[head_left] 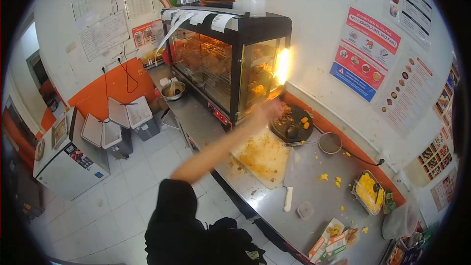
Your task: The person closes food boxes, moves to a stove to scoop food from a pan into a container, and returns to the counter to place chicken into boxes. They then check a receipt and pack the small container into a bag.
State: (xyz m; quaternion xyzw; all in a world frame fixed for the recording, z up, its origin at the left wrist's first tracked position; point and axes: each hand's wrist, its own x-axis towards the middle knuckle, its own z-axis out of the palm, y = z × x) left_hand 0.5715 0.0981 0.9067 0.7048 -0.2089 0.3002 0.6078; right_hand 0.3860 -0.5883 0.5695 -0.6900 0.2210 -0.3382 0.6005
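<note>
My left hand (271, 111) reaches across the counter to the near edge of a dark round board (293, 130). Its fingers are blurred, and I cannot make out whether they hold anything. Brown food bits and yellow chunks (304, 123) lie on that board. Below the hand is a white cutting board (262, 159) smeared with orange crumbs, and a knife (288, 197) with a white handle lies along its right side. At the bottom edge only a sliver of my right hand (339, 262) shows, beside paper food boxes (329, 243) with food in them; its fingers are mostly hidden.
A lit glass warming cabinet (203, 64) holds fried food at the back of the counter. A round sieve (329, 143), a small plastic tub (305, 210), and a tray of yellow food (368, 194) stand to the right. A metal bowl (173, 91) sits at the far left.
</note>
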